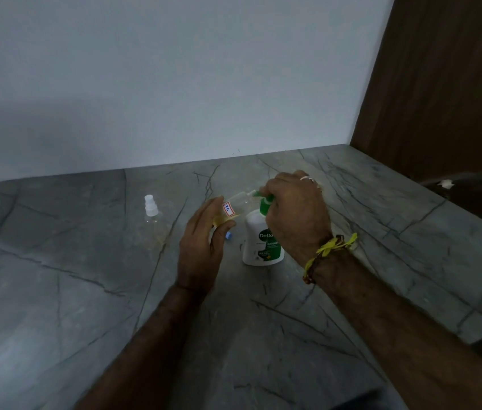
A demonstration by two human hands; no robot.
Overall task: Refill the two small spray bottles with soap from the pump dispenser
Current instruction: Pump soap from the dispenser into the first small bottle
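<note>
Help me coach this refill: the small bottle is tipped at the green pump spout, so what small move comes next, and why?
Probably press the pump head down. The right hand already sits on top of the green pump of the soap dispenser, and the left hand holds the small bottle tilted with its open mouth at the spout. It shows only a little yellowish liquid at its bottom.

The middle of the tabletop [86,291] is taken up by the pump dispenser [262,247] and both hands. A capped spray bottle [151,214] stands well apart to the left. Wide bare stone is left in front, and passage is closed behind by the wall [174,84].
</note>
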